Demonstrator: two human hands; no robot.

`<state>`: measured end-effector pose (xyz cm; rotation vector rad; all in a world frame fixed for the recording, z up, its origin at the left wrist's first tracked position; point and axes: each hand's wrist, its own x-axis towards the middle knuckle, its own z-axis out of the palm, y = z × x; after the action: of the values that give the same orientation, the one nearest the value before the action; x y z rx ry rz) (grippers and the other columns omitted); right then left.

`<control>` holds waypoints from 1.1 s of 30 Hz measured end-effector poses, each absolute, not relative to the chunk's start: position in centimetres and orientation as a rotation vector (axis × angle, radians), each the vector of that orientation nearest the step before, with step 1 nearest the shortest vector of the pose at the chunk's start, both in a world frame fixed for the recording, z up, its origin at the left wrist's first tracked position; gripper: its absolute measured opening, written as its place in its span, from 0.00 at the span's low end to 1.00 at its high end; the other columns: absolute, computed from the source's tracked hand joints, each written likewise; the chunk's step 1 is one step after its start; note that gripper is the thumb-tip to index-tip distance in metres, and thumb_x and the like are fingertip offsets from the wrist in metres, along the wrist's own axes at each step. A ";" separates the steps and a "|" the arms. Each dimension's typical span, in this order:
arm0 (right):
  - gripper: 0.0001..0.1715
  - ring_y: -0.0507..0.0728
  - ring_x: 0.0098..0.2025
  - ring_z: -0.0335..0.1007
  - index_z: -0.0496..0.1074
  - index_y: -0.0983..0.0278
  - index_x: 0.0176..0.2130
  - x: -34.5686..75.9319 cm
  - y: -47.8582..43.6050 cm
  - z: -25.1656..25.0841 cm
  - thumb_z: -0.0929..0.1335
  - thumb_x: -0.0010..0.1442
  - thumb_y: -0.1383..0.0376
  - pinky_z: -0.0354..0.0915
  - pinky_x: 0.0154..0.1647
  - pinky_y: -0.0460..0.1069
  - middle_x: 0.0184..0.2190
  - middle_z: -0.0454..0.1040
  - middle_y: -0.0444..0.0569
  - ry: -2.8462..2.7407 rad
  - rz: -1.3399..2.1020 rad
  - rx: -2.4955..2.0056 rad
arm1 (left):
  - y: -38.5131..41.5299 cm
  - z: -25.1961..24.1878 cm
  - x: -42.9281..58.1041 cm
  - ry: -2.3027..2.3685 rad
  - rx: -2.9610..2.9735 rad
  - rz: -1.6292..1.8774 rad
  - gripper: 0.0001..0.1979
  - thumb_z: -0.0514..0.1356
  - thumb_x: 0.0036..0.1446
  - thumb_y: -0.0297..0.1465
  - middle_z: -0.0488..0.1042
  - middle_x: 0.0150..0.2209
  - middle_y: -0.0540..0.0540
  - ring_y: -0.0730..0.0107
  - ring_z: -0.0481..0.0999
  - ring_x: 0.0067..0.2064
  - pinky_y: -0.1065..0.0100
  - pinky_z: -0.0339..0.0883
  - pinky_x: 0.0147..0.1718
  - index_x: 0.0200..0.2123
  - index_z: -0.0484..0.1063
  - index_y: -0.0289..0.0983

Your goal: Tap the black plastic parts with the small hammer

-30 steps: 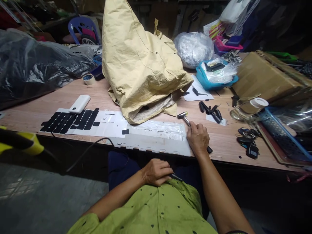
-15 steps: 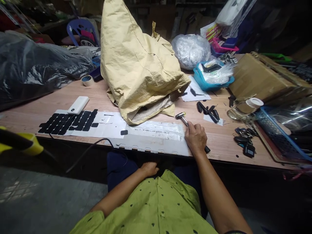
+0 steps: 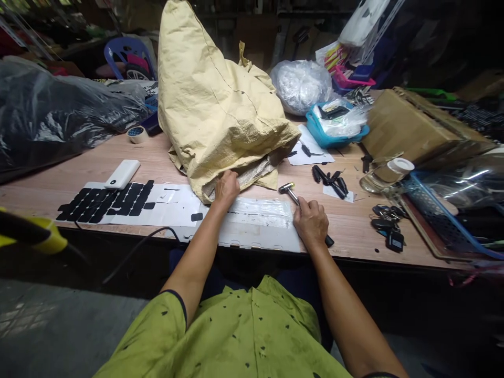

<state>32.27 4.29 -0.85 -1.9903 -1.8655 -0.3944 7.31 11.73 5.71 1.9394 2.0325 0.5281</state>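
My left hand (image 3: 227,188) is at the mouth of a large tan sack (image 3: 224,105), its fingers partly hidden by the opening, so I cannot tell their pose. My right hand (image 3: 311,223) rests on the table, wrapped round the handle of a small hammer (image 3: 290,192); the metal head points away to the left. Between my hands lies a white board (image 3: 255,233) with clear tape across it. Left of it, rows of black rounded pieces (image 3: 106,199) sit on white paper (image 3: 177,202). One loose black piece (image 3: 196,217) lies apart from them.
A white power bank (image 3: 123,174) and a tape roll (image 3: 137,135) lie left. To the right are black key fobs (image 3: 394,240), a glass jar (image 3: 380,176), a blue basket (image 3: 437,210), a teal basket (image 3: 334,137) and a cardboard box (image 3: 405,123). A yellow-and-black object (image 3: 47,239) juts in at left.
My left hand has risen from my lap to the sack's mouth. My right hand keeps its hold on the hammer. The view has shifted slightly.
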 end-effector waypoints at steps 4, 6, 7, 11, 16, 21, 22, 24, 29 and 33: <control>0.19 0.59 0.38 0.59 0.76 0.62 0.51 32.1 4.3 -1.0 0.63 0.65 0.68 0.49 0.33 0.51 0.35 0.68 0.52 -1.861 -0.418 -1.999 | 13.9 6.0 6.5 2.192 1.942 0.229 0.21 0.50 0.61 0.19 0.72 0.55 0.37 0.49 0.76 0.52 0.57 0.69 0.47 0.51 0.76 0.39; 0.19 0.59 0.39 0.59 0.76 0.62 0.51 32.1 4.3 -1.0 0.63 0.65 0.68 0.49 0.33 0.50 0.35 0.68 0.52 -1.862 -0.406 -2.002 | 14.2 6.1 6.1 2.219 1.933 0.171 0.22 0.50 0.61 0.20 0.72 0.56 0.37 0.48 0.75 0.54 0.55 0.69 0.48 0.51 0.77 0.39; 0.19 0.59 0.39 0.59 0.76 0.62 0.52 32.1 4.3 -1.0 0.63 0.65 0.68 0.49 0.33 0.50 0.35 0.68 0.52 -1.862 -0.396 -2.003 | 14.3 6.2 5.9 2.224 1.932 0.169 0.21 0.51 0.62 0.21 0.72 0.57 0.37 0.48 0.75 0.54 0.55 0.69 0.49 0.51 0.77 0.39; 0.19 0.60 0.39 0.58 0.75 0.61 0.52 32.1 4.3 -1.1 0.64 0.64 0.67 0.50 0.33 0.50 0.36 0.67 0.53 -1.854 -0.364 -1.993 | 13.2 6.4 5.4 2.053 2.070 0.359 0.15 0.57 0.64 0.28 0.75 0.54 0.43 0.54 0.75 0.54 0.60 0.68 0.50 0.50 0.79 0.44; 0.19 0.60 0.39 0.58 0.76 0.61 0.52 32.3 4.4 -1.3 0.63 0.64 0.68 0.49 0.33 0.51 0.35 0.68 0.53 -1.853 -0.397 -1.979 | 8.3 5.4 7.2 1.433 2.381 0.418 0.10 0.62 0.62 0.32 0.78 0.44 0.47 0.61 0.75 0.48 0.65 0.68 0.46 0.44 0.81 0.44; 0.19 0.59 0.39 0.59 0.76 0.62 0.52 32.3 4.4 -1.2 0.64 0.64 0.67 0.49 0.32 0.50 0.35 0.68 0.53 -1.849 -0.397 -1.995 | 5.2 3.3 8.6 1.244 2.430 0.358 0.10 0.63 0.62 0.32 0.77 0.41 0.44 0.59 0.72 0.47 0.62 0.67 0.46 0.46 0.81 0.43; 0.19 0.59 0.39 0.59 0.76 0.62 0.52 32.3 4.4 -1.2 0.64 0.64 0.67 0.49 0.32 0.50 0.35 0.68 0.53 -1.850 -0.393 -1.996 | 5.1 2.9 8.5 1.254 2.416 0.397 0.12 0.64 0.61 0.32 0.77 0.42 0.44 0.58 0.72 0.47 0.61 0.67 0.47 0.47 0.80 0.42; 0.19 0.59 0.38 0.59 0.76 0.62 0.52 32.3 4.4 -1.2 0.64 0.64 0.67 0.49 0.32 0.50 0.35 0.68 0.53 -1.850 -0.385 -1.993 | 5.1 2.2 7.7 1.287 2.366 0.494 0.16 0.67 0.58 0.33 0.77 0.42 0.43 0.57 0.72 0.47 0.59 0.67 0.48 0.50 0.79 0.41; 0.19 0.59 0.38 0.58 0.76 0.61 0.51 32.4 4.6 -1.3 0.63 0.64 0.68 0.48 0.32 0.50 0.35 0.67 0.53 -1.844 -0.373 -1.981 | 5.2 0.9 5.8 1.355 2.194 0.714 0.12 0.69 0.54 0.32 0.75 0.38 0.46 0.58 0.73 0.44 0.58 0.68 0.48 0.43 0.81 0.40; 0.19 0.58 0.37 0.59 0.76 0.62 0.52 32.8 4.7 -1.2 0.63 0.65 0.68 0.49 0.32 0.50 0.34 0.67 0.52 -1.857 -0.329 -1.957 | 5.2 0.6 5.9 1.354 2.135 0.767 0.09 0.70 0.53 0.33 0.75 0.36 0.47 0.60 0.73 0.43 0.59 0.69 0.46 0.39 0.81 0.40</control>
<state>32.76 4.72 -1.21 -1.9570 -1.8571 -0.3288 5.86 5.16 0.63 2.1349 1.3539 0.7673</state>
